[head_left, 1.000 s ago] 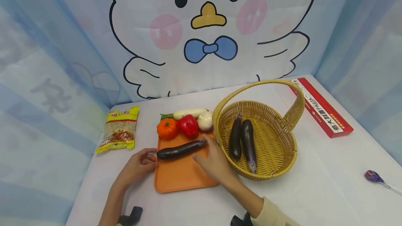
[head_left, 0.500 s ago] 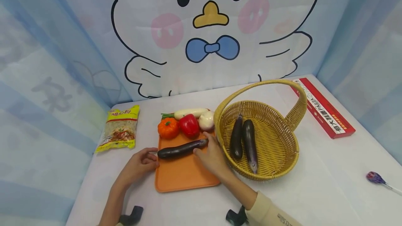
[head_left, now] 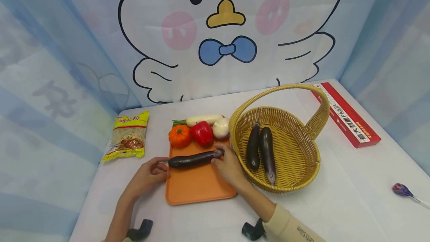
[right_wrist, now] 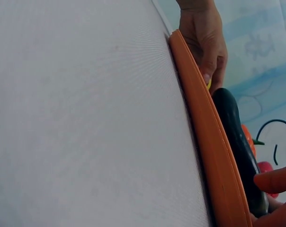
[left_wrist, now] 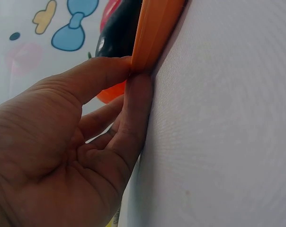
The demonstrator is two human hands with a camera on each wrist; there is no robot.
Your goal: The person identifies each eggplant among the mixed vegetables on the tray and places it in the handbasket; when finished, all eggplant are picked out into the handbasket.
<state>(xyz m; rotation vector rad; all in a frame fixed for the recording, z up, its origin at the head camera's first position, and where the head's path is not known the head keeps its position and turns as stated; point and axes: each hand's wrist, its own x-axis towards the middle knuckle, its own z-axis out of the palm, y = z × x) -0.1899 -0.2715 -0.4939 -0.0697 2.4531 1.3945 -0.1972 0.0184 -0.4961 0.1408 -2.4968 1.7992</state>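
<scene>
A dark eggplant (head_left: 193, 160) lies across the orange tray (head_left: 198, 188). My right hand (head_left: 230, 165) pinches its stem end, thumb on the near side and fingers on the far side. In the right wrist view, the right fingertips (right_wrist: 268, 181) lie against the eggplant (right_wrist: 238, 142). My left hand (head_left: 149, 174) is at the tray's left edge. The left wrist view shows its thumb and index tips touching the edge of the tray (left_wrist: 155, 33). A pumpkin (head_left: 180, 136), red bell pepper (head_left: 202, 133), white radish (head_left: 205, 119) and round white vegetable (head_left: 221, 128) sit at the tray's back.
Right beside the tray stands a wicker basket (head_left: 295, 156) with a tall handle, holding two eggplants (head_left: 267, 152). A yellow food packet (head_left: 128, 135) lies at left, a red pasta box (head_left: 349, 117) at back right, a lollipop (head_left: 401, 189) at far right.
My right thumb and fingers have drawn together around the eggplant's stem end. The left hand stays at the tray's edge, and the eggplant has hardly moved.
</scene>
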